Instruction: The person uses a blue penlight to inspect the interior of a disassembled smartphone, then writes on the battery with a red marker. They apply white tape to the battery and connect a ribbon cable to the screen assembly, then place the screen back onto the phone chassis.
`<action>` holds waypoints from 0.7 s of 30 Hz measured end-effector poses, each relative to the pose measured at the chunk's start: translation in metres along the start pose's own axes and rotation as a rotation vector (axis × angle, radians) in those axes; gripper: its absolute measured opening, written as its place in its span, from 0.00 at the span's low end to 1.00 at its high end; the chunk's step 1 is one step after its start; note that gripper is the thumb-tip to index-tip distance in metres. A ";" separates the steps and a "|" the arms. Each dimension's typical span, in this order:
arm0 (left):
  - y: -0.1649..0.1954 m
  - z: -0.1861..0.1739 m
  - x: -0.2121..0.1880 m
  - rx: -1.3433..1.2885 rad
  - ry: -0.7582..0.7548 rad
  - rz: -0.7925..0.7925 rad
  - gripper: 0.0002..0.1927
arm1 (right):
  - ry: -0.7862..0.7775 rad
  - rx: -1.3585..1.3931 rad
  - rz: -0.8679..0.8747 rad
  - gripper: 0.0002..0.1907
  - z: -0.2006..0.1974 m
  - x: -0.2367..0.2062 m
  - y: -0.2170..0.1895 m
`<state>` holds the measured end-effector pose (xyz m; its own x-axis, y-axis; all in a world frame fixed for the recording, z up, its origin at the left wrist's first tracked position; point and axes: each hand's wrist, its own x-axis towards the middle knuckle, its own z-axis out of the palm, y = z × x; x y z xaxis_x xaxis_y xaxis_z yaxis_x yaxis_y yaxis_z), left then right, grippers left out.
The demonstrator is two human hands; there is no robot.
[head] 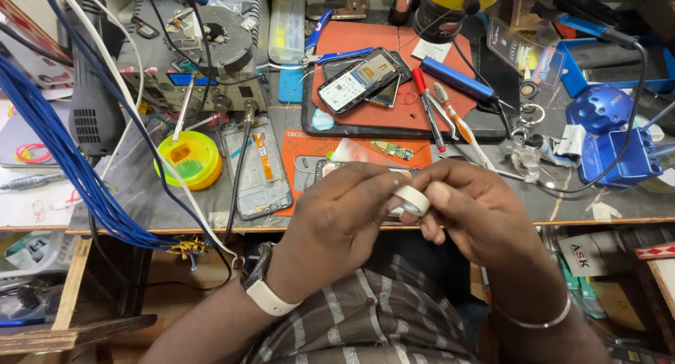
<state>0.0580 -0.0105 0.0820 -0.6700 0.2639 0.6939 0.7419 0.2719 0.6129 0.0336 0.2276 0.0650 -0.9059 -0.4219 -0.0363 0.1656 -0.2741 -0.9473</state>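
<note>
at the far left a bundle of blue cables (49,146) runs down across the bench edge, with a round yellow-green tub (188,159) and a stripped phone frame (256,167) lying flat beside it.

next comes the left hand (337,220), wearing a watch with a white strap (266,290) at the wrist. it is curled nearly closed, thumb and forefinger reaching right to touch the near edge of a small roll of white tape (413,199). whether those fingertips pinch a loose end of tape cannot be told; they cover that spot.

the roll sits between the two hands, above the lap and just in front of the bench edge, its open hole facing roughly up and left toward the camera, so its axis tilts that way.

the right hand (478,213), with a thin metal bangle (534,320) on the wrist, is closed around the roll from the right, thumb on its rim. it carries the roll; the left only meets it.

behind lie an orange mat (365,76) and blue tools (619,153).
</note>
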 end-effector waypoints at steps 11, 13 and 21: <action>0.000 0.009 -0.006 0.051 0.029 -0.138 0.16 | 0.052 -0.381 -0.074 0.13 0.010 -0.009 0.008; 0.001 0.013 -0.007 -0.004 0.083 -0.218 0.10 | 0.063 -0.388 -0.137 0.13 0.013 -0.008 0.013; -0.003 0.013 -0.005 -0.064 0.092 -0.143 0.12 | 0.012 -0.300 -0.156 0.13 0.014 -0.007 0.017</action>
<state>0.0591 -0.0010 0.0717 -0.7658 0.1401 0.6277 0.6413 0.2404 0.7287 0.0478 0.2137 0.0534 -0.9163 -0.3839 0.1145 -0.0961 -0.0669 -0.9931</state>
